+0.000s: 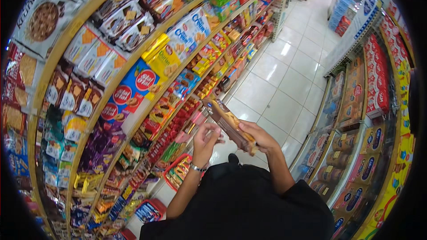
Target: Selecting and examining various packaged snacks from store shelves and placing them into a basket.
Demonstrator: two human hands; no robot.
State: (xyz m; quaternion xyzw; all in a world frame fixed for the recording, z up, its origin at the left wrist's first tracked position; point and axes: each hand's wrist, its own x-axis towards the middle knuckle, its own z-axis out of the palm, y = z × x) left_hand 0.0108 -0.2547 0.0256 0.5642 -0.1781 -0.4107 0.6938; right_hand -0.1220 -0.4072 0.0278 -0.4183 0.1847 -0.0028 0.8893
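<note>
My right hand (pixel 258 135) grips the lower end of a long brown snack packet (pixel 227 121), which is tilted with its upper end towards the shelves on the left. Just left of the packet is my left hand (pixel 206 140), its fingers partly curled and apart, with nothing seen in it. A metal bracelet or watch band (pixel 198 167) circles the left wrist. Whether the left fingertips touch the packet's underside cannot be told.
Shelves of packaged biscuits (pixel 163 58) run along the left. Red baskets (pixel 178 173) of snacks stand low beside them. At right is a case of boxed goods (pixel 353 176). White floor tiles (pixel 283 83) stretch ahead between them, with stacked boxes (pixel 343 10) farther off.
</note>
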